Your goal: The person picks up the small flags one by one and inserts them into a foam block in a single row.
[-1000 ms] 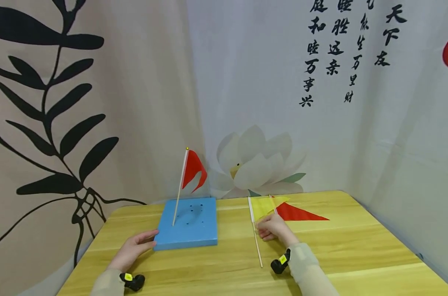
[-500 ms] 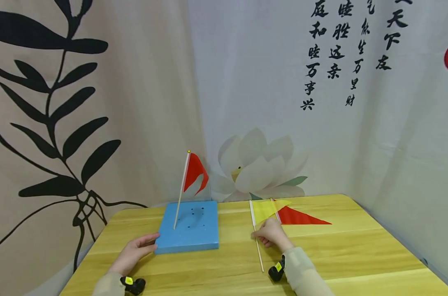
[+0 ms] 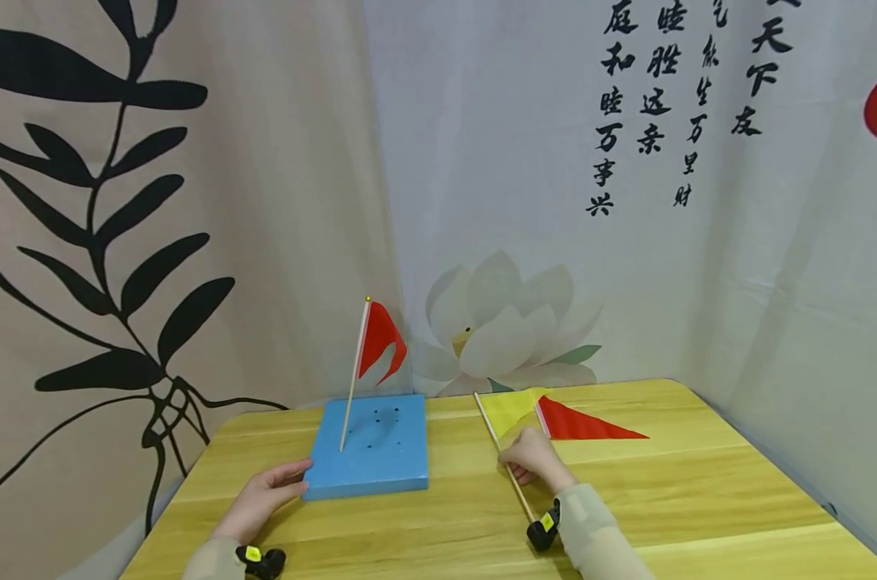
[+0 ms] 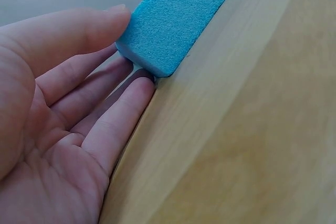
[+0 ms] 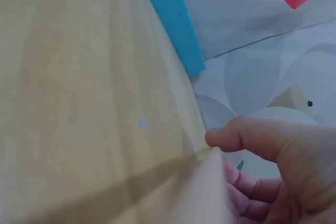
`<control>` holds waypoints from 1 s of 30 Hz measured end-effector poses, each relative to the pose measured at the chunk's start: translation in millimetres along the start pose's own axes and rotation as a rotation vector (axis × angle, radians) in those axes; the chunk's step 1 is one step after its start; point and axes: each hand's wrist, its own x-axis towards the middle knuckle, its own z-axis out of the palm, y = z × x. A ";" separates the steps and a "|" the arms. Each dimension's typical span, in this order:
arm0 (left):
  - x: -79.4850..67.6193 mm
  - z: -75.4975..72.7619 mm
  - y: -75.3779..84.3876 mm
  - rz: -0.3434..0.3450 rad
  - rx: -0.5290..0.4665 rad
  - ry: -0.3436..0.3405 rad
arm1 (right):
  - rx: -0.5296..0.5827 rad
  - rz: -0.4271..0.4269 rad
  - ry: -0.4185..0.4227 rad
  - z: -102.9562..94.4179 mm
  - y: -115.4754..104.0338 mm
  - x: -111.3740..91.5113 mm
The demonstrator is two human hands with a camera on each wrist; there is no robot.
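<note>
Left hand [image 3: 270, 490], fingers nearly straight, apparently touches the block [image 3: 373, 459] at eight o'clock; right hand [image 3: 536, 459], towards three, pinches the flag stick [image 3: 518, 487].

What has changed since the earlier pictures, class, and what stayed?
The right hand has taken the yellow flag by its thin stick and swung it: top leftward, lower end rightward. Unchanged: left hand at the blue foam block, red notched flag standing in it, red triangular flag lying flat.

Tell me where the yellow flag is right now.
In the head view, the yellow flag is to the right of the blue block, beside the loose red flag, its stick pinched in the right hand.
</note>
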 end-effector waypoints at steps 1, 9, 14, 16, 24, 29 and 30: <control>0.0 0.2 0.2 0.002 -0.001 -0.001 | 0.018 0.008 -0.009 -1.4 0.4 0.0; -0.4 -0.5 2.2 -0.001 0.003 -0.005 | 0.196 0.051 -0.112 -10.6 3.2 0.6; 0.1 0.4 1.0 -0.004 -0.002 0.000 | 0.300 0.088 -0.194 -13.7 4.1 0.4; 0.7 0.9 0.3 -0.001 -0.006 0.002 | 0.340 0.098 -0.225 -14.2 5.0 0.4; 0.6 1.3 0.2 -0.006 -0.005 -0.012 | 0.435 0.109 -0.265 -14.6 6.7 2.2; 1.6 0.9 -0.5 -0.006 0.007 -0.009 | 0.464 0.104 -0.228 -18.8 -3.4 2.0; 1.9 1.0 -0.8 -0.010 0.003 -0.004 | 0.463 0.102 -0.216 -20.3 -6.2 1.9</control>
